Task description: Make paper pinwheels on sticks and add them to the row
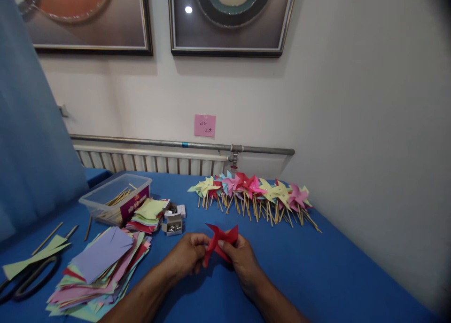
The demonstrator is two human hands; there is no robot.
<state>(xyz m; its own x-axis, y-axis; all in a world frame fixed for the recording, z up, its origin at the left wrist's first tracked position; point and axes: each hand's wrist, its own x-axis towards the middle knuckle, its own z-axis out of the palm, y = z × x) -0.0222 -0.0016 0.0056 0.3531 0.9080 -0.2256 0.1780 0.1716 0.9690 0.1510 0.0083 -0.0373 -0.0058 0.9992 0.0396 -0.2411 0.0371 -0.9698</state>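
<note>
A red paper pinwheel (222,238), its corners folded in toward the middle, is held up over the blue tablecloth between my two hands. My right hand (243,259) grips it with the thumb pressed on the centre. The fingers of my left hand (192,255) are closed at the pinwheel's left edge. Whether anything small is also between those fingers is hidden. Left of my hands stand small open boxes of shiny metal pins (174,227). Beyond my hands lies a row of finished pinwheels (246,186) on thin wooden sticks, in several colours.
A large stack of coloured paper (102,257) lies at the left, with a smaller stack (150,212) behind it. A clear plastic tub (93,200) holds wooden sticks. Black-handled scissors (38,278) lie at the far left under a green paper strip (37,256). A wall bounds the right side.
</note>
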